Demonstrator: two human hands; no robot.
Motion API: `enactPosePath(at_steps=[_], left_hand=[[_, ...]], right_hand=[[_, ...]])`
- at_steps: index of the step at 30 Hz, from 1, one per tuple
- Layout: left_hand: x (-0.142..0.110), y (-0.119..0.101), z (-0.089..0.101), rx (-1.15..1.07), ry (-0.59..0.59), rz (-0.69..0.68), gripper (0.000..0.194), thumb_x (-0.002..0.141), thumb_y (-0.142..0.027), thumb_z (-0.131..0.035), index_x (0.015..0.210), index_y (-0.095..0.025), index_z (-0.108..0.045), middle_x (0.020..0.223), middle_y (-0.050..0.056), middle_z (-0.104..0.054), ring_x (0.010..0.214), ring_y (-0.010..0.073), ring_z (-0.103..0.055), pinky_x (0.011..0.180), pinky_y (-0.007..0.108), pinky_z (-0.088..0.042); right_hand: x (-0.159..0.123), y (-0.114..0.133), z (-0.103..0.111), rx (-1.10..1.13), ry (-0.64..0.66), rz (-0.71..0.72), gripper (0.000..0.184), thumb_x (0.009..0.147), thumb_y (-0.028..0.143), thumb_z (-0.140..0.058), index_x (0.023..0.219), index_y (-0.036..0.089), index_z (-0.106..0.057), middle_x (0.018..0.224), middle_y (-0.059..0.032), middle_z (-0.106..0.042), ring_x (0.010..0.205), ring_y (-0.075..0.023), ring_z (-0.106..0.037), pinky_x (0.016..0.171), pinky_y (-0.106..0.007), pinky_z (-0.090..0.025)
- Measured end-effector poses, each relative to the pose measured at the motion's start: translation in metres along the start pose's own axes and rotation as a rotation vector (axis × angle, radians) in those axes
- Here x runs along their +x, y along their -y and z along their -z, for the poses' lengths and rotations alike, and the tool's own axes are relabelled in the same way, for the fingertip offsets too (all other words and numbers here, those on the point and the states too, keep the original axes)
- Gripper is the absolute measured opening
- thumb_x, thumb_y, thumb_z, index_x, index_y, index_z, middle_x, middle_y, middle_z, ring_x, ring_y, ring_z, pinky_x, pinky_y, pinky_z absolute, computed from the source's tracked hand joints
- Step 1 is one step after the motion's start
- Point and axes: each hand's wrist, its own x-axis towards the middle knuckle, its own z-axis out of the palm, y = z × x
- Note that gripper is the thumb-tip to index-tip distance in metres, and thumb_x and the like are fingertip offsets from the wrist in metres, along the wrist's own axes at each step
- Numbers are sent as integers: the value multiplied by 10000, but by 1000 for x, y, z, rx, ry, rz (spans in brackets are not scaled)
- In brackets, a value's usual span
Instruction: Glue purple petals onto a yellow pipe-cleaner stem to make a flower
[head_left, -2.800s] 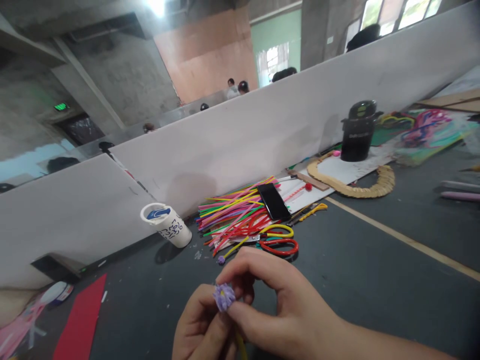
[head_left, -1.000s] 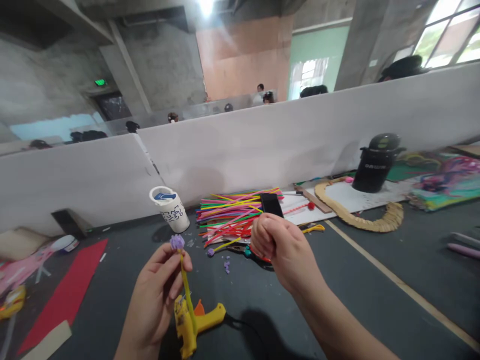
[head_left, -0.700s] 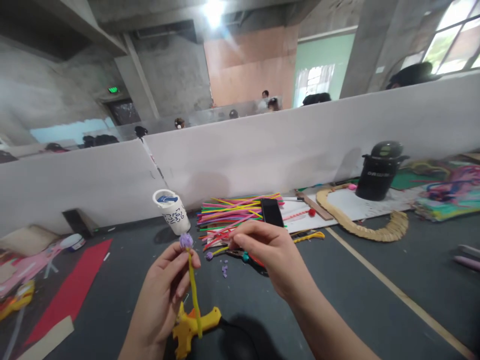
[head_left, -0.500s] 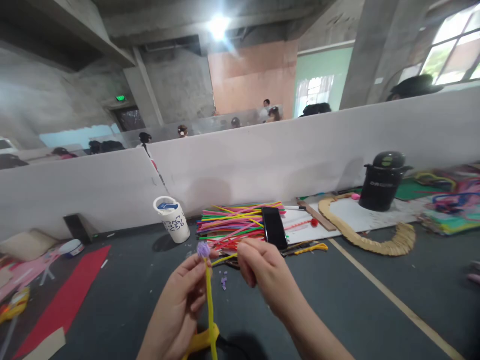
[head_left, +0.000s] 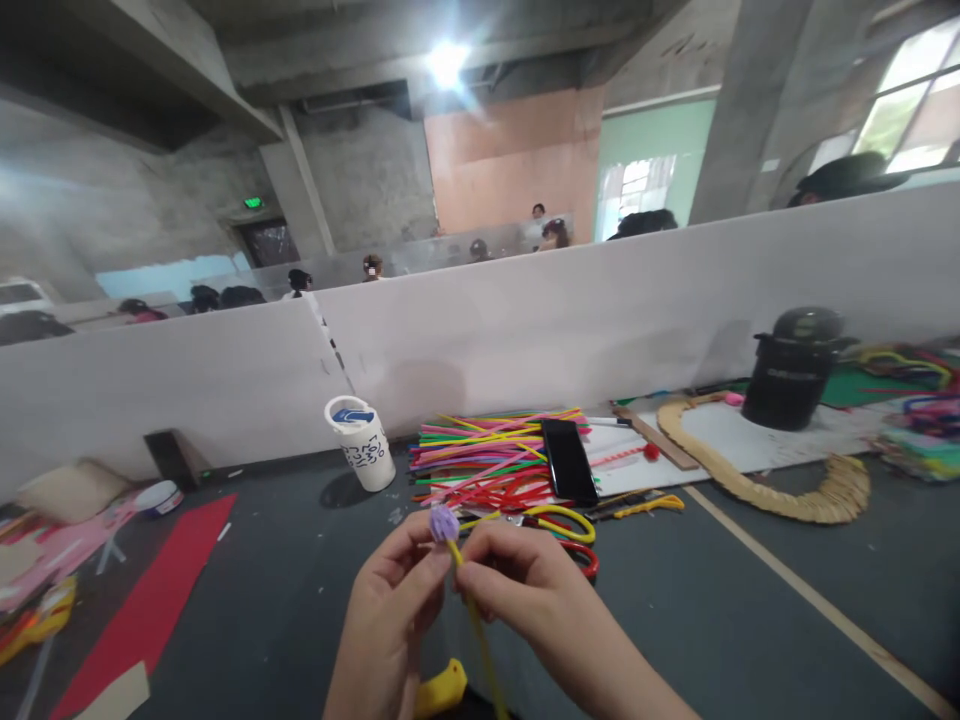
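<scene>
- The left hand [head_left: 394, 600] pinched the purple flower [head_left: 444, 523] near its base.
- The right hand [head_left: 525, 585] gripped the yellow stem [head_left: 481, 640] just below, its lower length blurred.
- That hand partly hid the scissors [head_left: 564, 522].
- The picture's bottom cut off a yellow tool [head_left: 444, 690].

The cup [head_left: 367, 458] stands left of the stems [head_left: 472, 455]; the phone [head_left: 570, 462] lies on their right end, the scissors [head_left: 531, 517] before it. The bin [head_left: 790, 388] stands right, on the board [head_left: 750, 440].

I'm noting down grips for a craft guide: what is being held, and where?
A purple flower on a yellow stem. The left hand pinches just under the bloom; the right hand pinches the stem slightly lower.
</scene>
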Motion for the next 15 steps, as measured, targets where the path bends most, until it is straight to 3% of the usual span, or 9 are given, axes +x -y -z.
enactPosePath(at_steps=[3, 5, 8, 11, 15], left_hand=[[1, -7, 8, -10, 89, 139, 319, 588, -256, -838, 888, -164, -778, 647, -6, -639, 526, 63, -517, 531, 141, -429], [2, -10, 13, -34, 152, 221, 365, 587, -241, -822, 938, -155, -773, 673, 3, -634, 526, 60, -503, 523, 141, -421], [3, -9, 17, -88, 193, 315, 386, 590, -165, -775, 976, -163, -774, 777, 36, -679, 582, 83, -546, 539, 158, -445], [4, -7, 15, -174, 232, 373, 378, 563, -137, -780, 941, -143, -787, 871, 72, -709, 605, 93, -570, 555, 172, -470], [6, -3, 12, -256, 274, 400, 275, 596, -206, -841, 855, -122, -801, 751, 52, -681, 532, 61, -532, 457, 125, -418]], right_hand=[[-6, 7, -1, 19, 7, -62, 210, 709, 294, -570, 546, 189, -490, 533, 47, -440, 529, -96, -366, 524, -236, -291], [-8, 9, -3, 11, -2, -29, 221, 712, 296, -546, 533, 194, -469, 524, 46, -436, 511, -92, -360, 507, -234, -292], [-11, 9, -6, -124, -73, 147, 210, 733, 237, -511, 534, 203, -449, 534, 37, -468, 506, -95, -400, 489, -225, -317], [-14, 6, -7, -399, -189, 372, 229, 765, 154, -504, 546, 199, -453, 548, 25, -509, 508, -97, -446, 488, -217, -344], [-18, 0, -7, -657, -268, 612, 230, 781, 106, -512, 565, 185, -498, 544, 11, -520, 499, -95, -466, 475, -207, -361]])
